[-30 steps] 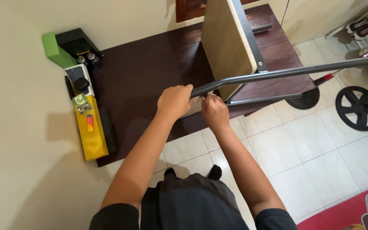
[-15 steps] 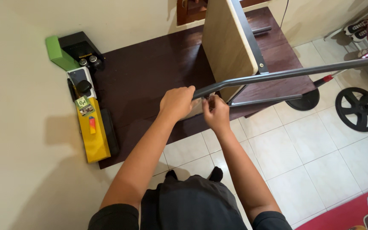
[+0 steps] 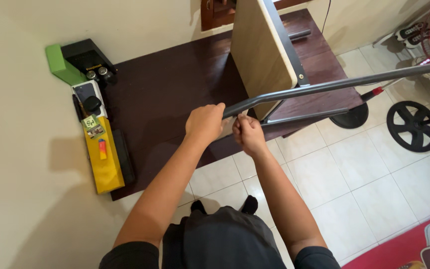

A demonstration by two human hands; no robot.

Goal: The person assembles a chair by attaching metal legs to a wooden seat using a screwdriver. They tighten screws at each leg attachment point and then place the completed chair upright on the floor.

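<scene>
Grey metal bar (image 3: pixel 334 85) end: left hand (image 3: pixel 205 122) clamped round it, right hand (image 3: pixel 247 133) pinching beneath.

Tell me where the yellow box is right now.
In the head view the yellow box lies on the floor at far left, along the wall beside the dark wooden board, well left of both hands.

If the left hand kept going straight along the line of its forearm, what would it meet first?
The left hand points up and right, so it would probably meet the upright beige panel just past the grey metal tube it grips; depth is uncertain from one view.
</scene>
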